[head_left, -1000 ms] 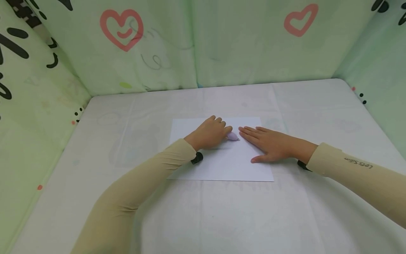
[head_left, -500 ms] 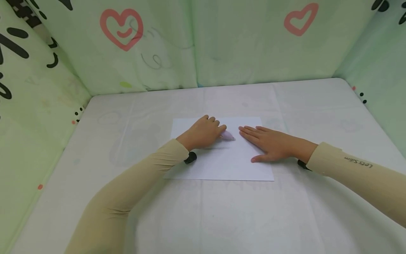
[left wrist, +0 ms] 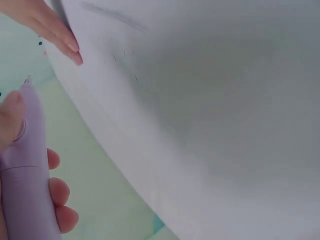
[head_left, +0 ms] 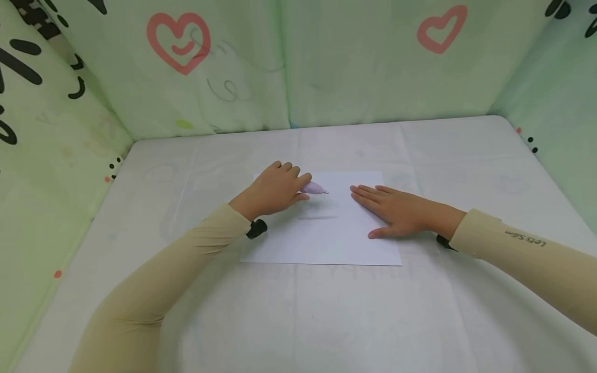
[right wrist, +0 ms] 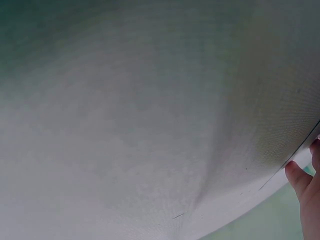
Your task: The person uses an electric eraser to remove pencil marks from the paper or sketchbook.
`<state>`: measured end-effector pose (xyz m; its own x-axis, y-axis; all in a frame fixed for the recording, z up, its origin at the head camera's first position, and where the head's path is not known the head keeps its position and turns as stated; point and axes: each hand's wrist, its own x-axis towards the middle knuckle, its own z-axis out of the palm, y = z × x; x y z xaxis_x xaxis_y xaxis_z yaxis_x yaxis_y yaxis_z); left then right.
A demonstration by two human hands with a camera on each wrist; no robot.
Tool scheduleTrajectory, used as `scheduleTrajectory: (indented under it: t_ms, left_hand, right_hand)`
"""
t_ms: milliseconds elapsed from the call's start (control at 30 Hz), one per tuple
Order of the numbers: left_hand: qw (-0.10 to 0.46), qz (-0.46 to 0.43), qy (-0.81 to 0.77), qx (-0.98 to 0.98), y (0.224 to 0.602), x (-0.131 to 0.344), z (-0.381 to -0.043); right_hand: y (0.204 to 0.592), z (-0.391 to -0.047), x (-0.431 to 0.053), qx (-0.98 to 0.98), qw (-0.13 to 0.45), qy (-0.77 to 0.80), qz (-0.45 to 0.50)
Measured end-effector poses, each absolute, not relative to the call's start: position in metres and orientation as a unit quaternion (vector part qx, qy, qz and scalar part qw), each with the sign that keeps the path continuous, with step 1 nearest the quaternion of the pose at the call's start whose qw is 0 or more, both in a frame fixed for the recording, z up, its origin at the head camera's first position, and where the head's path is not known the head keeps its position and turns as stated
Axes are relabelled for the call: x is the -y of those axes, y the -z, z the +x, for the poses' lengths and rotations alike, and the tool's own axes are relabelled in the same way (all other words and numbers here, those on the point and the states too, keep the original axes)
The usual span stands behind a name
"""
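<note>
My left hand grips a lavender electric eraser over the left part of a white paper sheet. Its small tip points right in the head view. The left wrist view shows the thumb on the button of the eraser and fingertips wrapped round its far side. A grey pencil smear crosses the middle of the sheet, with several dark crumbs beside it. Flat on the sheet's right side rests my right hand, thumb spread from straight fingers. Its thumb shows at the right wrist view's edge.
A white cloth covers the table under the sheet. Green printed curtains with red hearts enclose the back and both sides. Dark wrist cameras sit under the sleeve cuffs.
My left hand has moved left and slightly away from me with the eraser, uncovering more of the sheet and the grey smear. My right hand has stayed in place.
</note>
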<state>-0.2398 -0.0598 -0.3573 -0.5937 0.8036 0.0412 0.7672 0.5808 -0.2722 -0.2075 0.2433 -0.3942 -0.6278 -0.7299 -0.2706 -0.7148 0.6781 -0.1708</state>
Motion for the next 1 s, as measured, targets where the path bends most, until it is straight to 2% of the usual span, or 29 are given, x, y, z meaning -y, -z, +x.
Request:
scheduleTrajectory:
  t_ms: [200,667,1000]
  left_hand:
    - [0.110,-0.436,-0.120,0.885,0.355,0.088,-0.233]
    - [0.097,-0.439,-0.064,0.891,0.366,0.134,-0.213]
    - [0.161,-0.462,-0.053,0.870,0.375,0.145,-0.212]
  right_hand:
    - [0.394,-0.207,-0.243,-0.901,0.157,0.024,-0.404]
    - [0.394,-0.206,-0.241,-0.903,0.152,0.020,-0.401]
    - [0.395,-0.207,-0.241,-0.905,0.156,0.023,-0.396]
